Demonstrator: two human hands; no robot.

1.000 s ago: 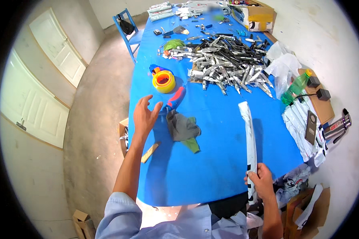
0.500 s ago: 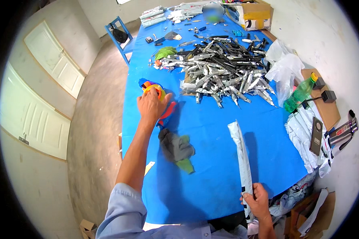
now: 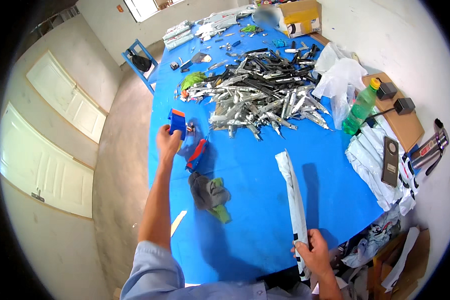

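- Right hand (image 3: pixel 312 254): closed on the near end of the long white plastic mailer bag (image 3: pixel 294 202) at the table's near edge. Keep the bag flat and straight along the blue table (image 3: pixel 265 165).
- Left hand (image 3: pixel 167 142): gripping the blue tape dispenser (image 3: pixel 177 122), lifted above the table's left side. Keep it level.
- Bag: narrow, folded, creased.

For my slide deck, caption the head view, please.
Left hand lifts a blue tape dispenser; right hand grips a long white bag on the blue table.

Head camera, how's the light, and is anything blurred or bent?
Head view: bright daylight, with a hard shadow beside the white bag on the blue table; fisheye bends the doors and the rim is black; a patch near the cardboard box is blurred.
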